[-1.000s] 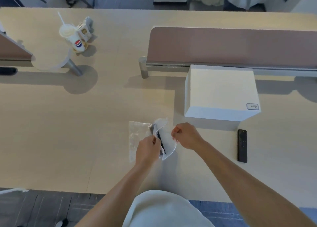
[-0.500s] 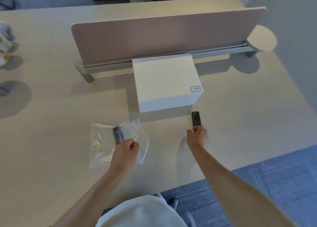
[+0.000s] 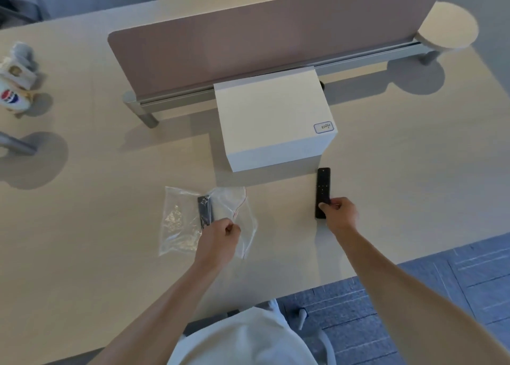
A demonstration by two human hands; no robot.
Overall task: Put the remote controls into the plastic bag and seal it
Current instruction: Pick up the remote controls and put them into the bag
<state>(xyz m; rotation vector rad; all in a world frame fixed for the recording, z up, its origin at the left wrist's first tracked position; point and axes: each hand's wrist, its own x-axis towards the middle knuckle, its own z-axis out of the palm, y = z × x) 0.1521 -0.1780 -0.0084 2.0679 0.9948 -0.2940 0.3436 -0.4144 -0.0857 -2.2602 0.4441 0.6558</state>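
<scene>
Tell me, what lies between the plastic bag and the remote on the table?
Nothing: the head view shows bare tabletop between the plastic bag and the remote.

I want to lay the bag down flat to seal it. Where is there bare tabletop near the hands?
Bare tabletop lies between the plastic bag and the black remote under the right hand, and a wide stretch left of the bag. It is tighter by the white box behind, and around the left hand.
</scene>
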